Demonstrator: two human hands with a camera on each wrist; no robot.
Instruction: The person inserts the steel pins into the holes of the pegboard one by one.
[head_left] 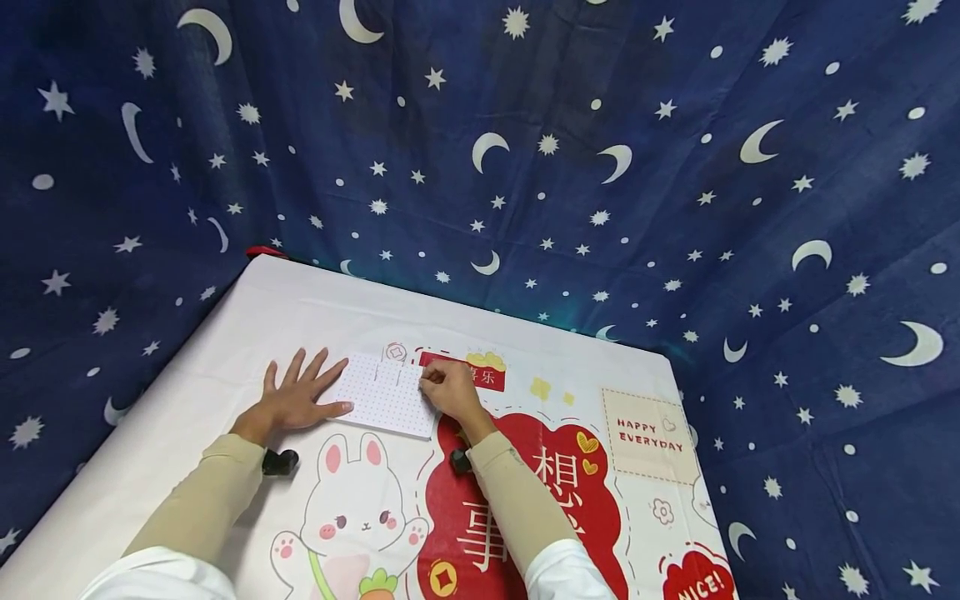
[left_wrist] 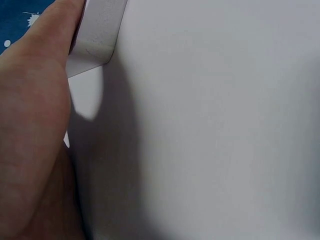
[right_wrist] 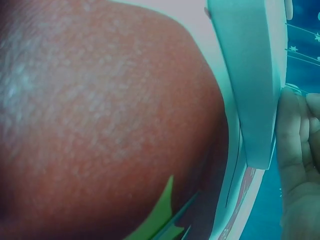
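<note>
A thick white board [head_left: 386, 404] with a grid of small dots lies on the table; its side wall [right_wrist: 252, 85] shows in the right wrist view. Two thin pins [head_left: 398, 375] stand up from its far part. My left hand [head_left: 296, 402] rests flat to the left of the board, fingers spread, thumb and index fingertip at its left edge. In the left wrist view, the board's rounded corner [left_wrist: 97, 37] shows beside the hand. Over the board's right edge, my right hand [head_left: 450, 390] has its fingertips pinched together on a thin pin, mostly hidden by the fingers.
A white cover printed with a rabbit [head_left: 360, 508], red shapes and lettering spreads over the table [head_left: 315, 296]. Dark blue curtains [head_left: 540, 167] with moons and stars hang behind and at both sides. Each wrist carries a small black camera [head_left: 280, 462].
</note>
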